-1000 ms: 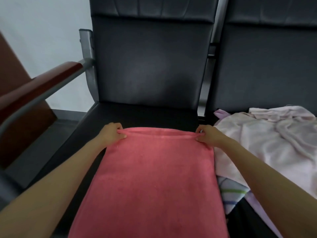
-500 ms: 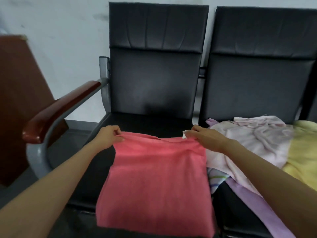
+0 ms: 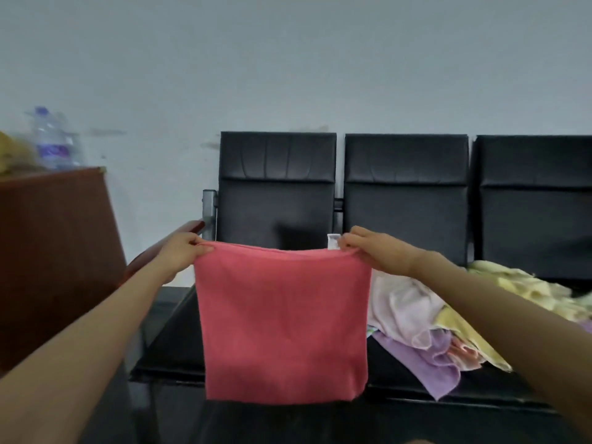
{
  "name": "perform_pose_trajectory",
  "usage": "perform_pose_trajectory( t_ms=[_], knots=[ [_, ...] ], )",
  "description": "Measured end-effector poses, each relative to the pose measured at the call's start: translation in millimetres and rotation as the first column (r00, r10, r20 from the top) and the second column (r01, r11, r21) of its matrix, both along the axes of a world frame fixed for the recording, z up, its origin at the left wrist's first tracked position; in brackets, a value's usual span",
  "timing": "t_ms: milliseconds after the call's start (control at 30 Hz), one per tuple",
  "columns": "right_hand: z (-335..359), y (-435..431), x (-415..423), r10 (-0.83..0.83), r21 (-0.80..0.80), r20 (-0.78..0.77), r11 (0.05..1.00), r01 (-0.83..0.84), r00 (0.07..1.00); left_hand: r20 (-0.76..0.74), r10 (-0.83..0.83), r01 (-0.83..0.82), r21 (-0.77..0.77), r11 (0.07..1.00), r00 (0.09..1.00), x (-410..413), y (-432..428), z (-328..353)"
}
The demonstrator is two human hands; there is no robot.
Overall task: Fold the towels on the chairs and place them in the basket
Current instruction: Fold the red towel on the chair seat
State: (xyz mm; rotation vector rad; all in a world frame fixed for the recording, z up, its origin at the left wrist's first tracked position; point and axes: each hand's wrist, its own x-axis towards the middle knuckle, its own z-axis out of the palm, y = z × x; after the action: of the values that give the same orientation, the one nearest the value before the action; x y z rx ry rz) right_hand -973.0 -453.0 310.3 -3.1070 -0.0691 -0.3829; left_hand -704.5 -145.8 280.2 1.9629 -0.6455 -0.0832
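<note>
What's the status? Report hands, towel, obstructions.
Left hand and right hand each pinch a top corner. Red towel hangs between them. Loose towels piled on next seat; basket not in view.

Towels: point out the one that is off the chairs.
The red towel: the left hand and right hand pinch its top corners and it hangs free. The pink towel, purple towel and yellow towel lie heaped on the chairs.

Three black chairs [image 3: 278,200] stand joined in a row. Across the middle and right seats lies a rumpled heap: pale pink towel [image 3: 397,302], purple towel [image 3: 413,363] and yellow towel [image 3: 519,286].
</note>
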Motion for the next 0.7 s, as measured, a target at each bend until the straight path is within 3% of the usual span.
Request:
perform_pose_trajectory(
  t_ms=[67, 133, 267, 433, 500, 600, 667, 700],
  knots=[
    [18.4, 8.3, -14.0, -0.028, 0.291, 0.063, 0.957, 0.008, 0.998, -0.001, 0.006, -0.006, -0.077, 0.997, 1.000, -14.0, 6.9, 13.4],
    [33.7, 12.0, -25.4, -0.096, 0.407, 0.079, 0.912, 0.056, 0.992, -0.003, 0.042, -0.042, -0.128, 0.991, 0.999, -28.5, 12.8, 24.6],
    [50.0, 11.0, -38.3, -0.163, 0.258, 0.053, 0.955, 0.144, 0.985, 0.075, 0.033, -0.023, -0.123, 0.992, 0.997, -44.8, 21.1, 38.8],
    [50.8, 4.8, -36.8, -0.234, 0.266, 0.128, 0.944, 0.193, 0.964, 0.147, 0.027, -0.008, -0.132, 0.991, 0.989, -48.3, 19.8, 41.7],
    [47.4, -1.0, -26.4, -0.312, 0.237, 0.103, 0.930, 0.282, 0.944, 0.185, 0.047, -0.041, -0.038, 0.998, 0.982, -42.7, 13.9, 38.7],
    [33.3, -10.1, -0.1, -0.430, 0.198, 0.025, 0.887, 0.417, 0.903, 0.303, 0.011, -0.101, 0.284, 0.954, 0.953, -29.7, -2.9, 29.5],
    [22.9, -16.6, 21.0, -0.491, 0.379, 0.033, 0.812, 0.444, 0.871, 0.362, 0.050, -0.181, 0.337, 0.924, 0.931, -21.4, -17.2, 27.0],
    [19.5, -20.5, 33.1, -0.522, 0.501, 0.068, 0.755, 0.424, 0.850, 0.340, 0.111, -0.213, 0.279, 0.936, 0.934, -14.6, -26.1, 27.1]
  ],
)
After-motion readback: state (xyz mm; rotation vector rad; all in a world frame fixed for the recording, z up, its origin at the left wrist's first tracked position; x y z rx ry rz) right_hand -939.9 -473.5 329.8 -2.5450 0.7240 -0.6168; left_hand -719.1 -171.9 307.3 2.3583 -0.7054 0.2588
